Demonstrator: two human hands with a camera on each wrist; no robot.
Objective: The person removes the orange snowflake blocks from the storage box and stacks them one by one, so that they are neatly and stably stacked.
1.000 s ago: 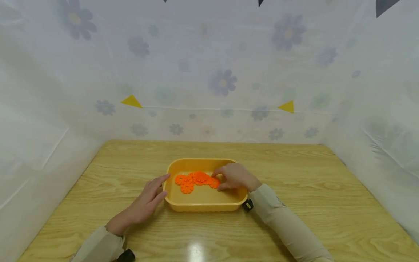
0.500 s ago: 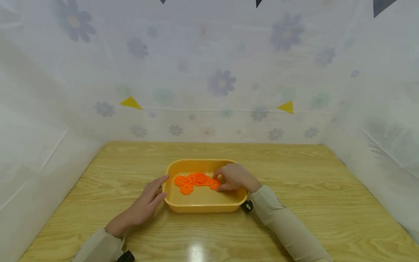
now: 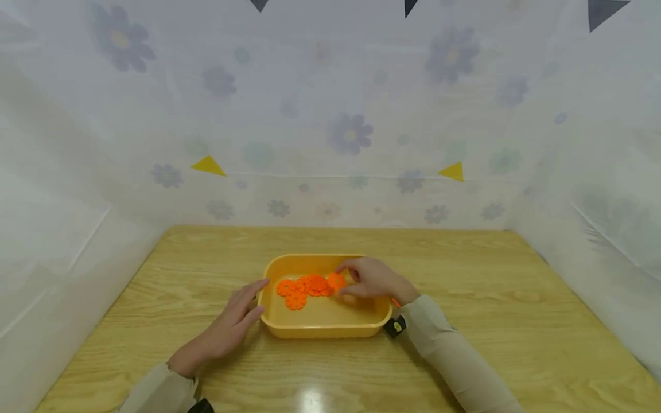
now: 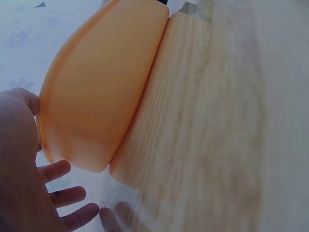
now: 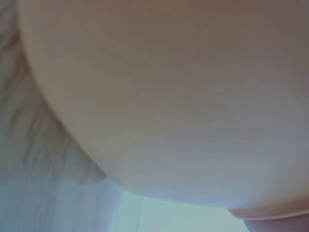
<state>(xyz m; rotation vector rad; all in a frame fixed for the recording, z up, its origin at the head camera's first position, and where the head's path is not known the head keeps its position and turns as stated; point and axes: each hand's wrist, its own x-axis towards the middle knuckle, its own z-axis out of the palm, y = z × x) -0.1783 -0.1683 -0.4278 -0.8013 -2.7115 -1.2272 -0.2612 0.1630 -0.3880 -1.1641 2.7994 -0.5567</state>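
A yellow plastic tray (image 3: 320, 331) stands on the table with several orange flower-shaped plastic discs (image 3: 296, 299) lying in its left and middle part, partly overlapping. Reaching over the right rim, my right hand (image 3: 377, 278) pinches one orange flower-shaped disc (image 3: 336, 282) between thumb and fingers; it stands tilted, its face toward the head camera. My left hand (image 3: 227, 327) rests fingertips and thumb at the tray's left rim, fingers fairly straight. In the left wrist view, the left hand's fingers (image 4: 67, 196) spread beside the tray's outer wall (image 4: 101, 87). The right wrist view holds mostly the tray wall (image 5: 169, 111), close and blurred.
The wood-grain table (image 3: 465, 321) extends around the tray. Pale flower-printed sheeting (image 3: 320, 115) encloses it at the back and sides, with yellow triangles (image 3: 209, 166) on the back sheet. A bit of orange (image 3: 396, 302) shows beside the right wrist, mostly hidden.
The rightmost disc, earlier lying low between the right fingers, is now raised and tilted in their pinch. The left hand stays at the rim; the view has shifted slightly.
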